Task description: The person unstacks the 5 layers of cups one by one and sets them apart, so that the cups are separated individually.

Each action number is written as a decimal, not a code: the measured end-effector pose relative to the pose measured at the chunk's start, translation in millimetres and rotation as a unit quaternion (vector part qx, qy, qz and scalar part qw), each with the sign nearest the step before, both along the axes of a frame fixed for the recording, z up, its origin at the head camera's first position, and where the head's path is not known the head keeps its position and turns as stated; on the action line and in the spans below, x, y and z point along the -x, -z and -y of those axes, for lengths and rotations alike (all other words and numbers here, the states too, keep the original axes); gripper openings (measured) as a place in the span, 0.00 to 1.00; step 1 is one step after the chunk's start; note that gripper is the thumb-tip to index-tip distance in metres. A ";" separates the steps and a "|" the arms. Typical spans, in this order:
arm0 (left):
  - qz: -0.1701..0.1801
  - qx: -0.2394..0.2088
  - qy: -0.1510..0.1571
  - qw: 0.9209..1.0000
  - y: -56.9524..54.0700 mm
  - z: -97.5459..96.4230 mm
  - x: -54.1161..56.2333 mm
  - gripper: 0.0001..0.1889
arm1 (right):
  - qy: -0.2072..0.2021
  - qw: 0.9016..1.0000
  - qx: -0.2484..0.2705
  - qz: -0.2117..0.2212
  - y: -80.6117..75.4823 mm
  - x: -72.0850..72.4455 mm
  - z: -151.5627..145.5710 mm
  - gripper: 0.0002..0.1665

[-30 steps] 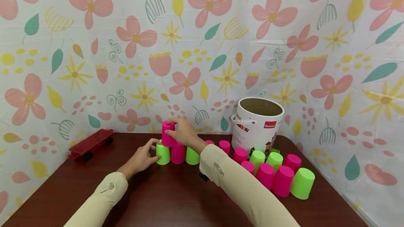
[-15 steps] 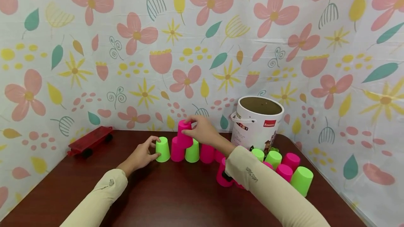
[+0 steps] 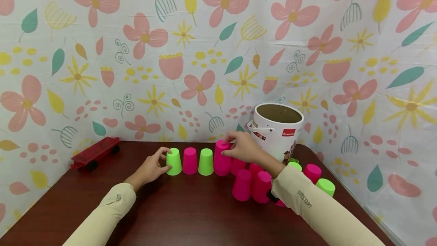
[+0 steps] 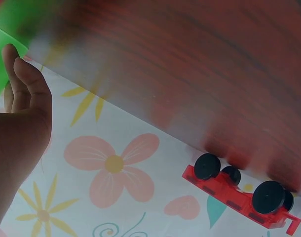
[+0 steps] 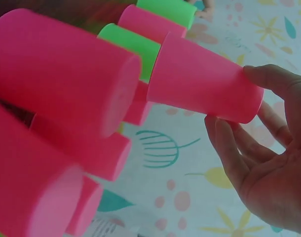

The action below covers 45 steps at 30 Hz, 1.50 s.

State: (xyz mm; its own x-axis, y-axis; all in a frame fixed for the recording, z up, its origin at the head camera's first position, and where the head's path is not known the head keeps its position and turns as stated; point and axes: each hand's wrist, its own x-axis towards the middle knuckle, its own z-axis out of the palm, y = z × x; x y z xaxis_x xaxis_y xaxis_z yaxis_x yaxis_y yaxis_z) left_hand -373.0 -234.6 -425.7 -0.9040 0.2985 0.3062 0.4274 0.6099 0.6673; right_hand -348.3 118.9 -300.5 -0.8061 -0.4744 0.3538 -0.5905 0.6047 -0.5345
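My left hand (image 3: 150, 169) pinches the green cup (image 3: 174, 161) at the left end of a row of upside-down cups. To its right in that row stand a pink cup (image 3: 189, 161) and a second green cup (image 3: 206, 161). My right hand (image 3: 246, 149) holds another pink cup (image 3: 220, 152) by its narrow top end. In the head view that cup overlaps the fourth, pink cup (image 3: 222, 171) in the row. The right wrist view shows thumb and fingers around the upper end of the held pink cup (image 5: 205, 79); its wide rim faces down toward the table.
A white bucket (image 3: 277, 134) stands behind, at the back right. More pink cups (image 3: 241, 185) and green cups (image 3: 325, 186) are grouped upside down at the right, partly behind my right sleeve. A red toy skateboard (image 3: 96, 152) lies at the back left. Patterned cloth backs the table (image 3: 177, 212).
My right hand has carried the pink cup rightward along the row, from above the left-end cups to the fourth one. The left hand has stayed on the green cup.
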 end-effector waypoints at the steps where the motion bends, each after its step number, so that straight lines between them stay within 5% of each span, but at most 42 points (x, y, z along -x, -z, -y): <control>1: 0.000 0.001 0.000 1.000 0.3 0.3 -0.3 0.26 | -0.002 1.000 -0.004 0.002 1.3 0.0 -2.6 0.13; 13: -0.001 -0.004 0.006 1.000 1.1 -1.3 0.0 0.26 | -0.009 0.998 -0.046 0.043 17.3 3.9 -25.1 0.13; 45: 0.008 -0.006 0.000 1.000 -0.5 0.6 -0.3 0.26 | 0.023 0.987 -0.141 0.072 32.2 12.7 -39.1 0.16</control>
State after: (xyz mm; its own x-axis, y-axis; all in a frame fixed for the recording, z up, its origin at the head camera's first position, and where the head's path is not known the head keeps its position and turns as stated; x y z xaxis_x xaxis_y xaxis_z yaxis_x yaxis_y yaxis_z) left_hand -372.7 -235.2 -425.2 -0.9087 0.2946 0.2958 0.4169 0.6024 0.6807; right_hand -361.0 157.9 -332.7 -0.8609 -0.5001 0.0934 -0.4897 0.7651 -0.4181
